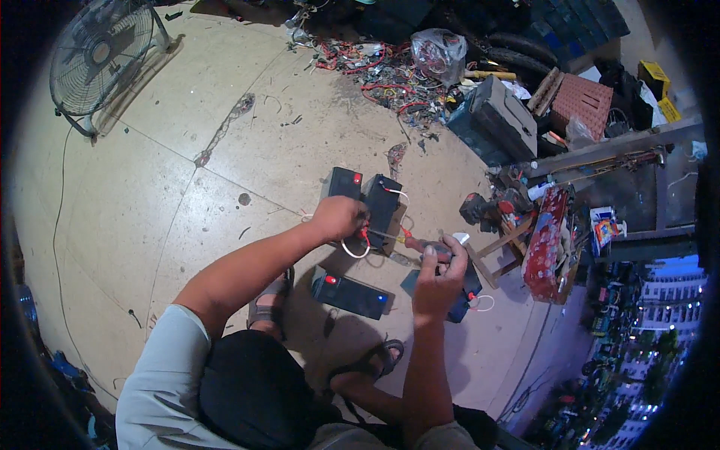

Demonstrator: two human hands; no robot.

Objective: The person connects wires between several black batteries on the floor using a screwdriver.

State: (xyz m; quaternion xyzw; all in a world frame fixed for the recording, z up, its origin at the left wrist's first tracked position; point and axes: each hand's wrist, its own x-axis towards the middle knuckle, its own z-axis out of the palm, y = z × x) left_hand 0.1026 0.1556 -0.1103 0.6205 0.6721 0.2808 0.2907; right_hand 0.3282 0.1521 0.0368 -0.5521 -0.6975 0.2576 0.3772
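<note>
Head view: your right hand (441, 266) is wrapped around the handle of a red screwdriver (429, 248), its shaft pointing left toward your left hand (341, 220). Those left fingers are curled beside a red connector (365, 230) with a white wire (355, 253) looping below; you can't tell here whether they pinch it. Two black batteries, one left (346, 180) and one right (385, 196), stand just beyond that hand. A third battery (350, 295) lies nearer your feet, and a fourth (466, 289) sits partly behind your right hand, all on the tiled floor (247, 172).
</note>
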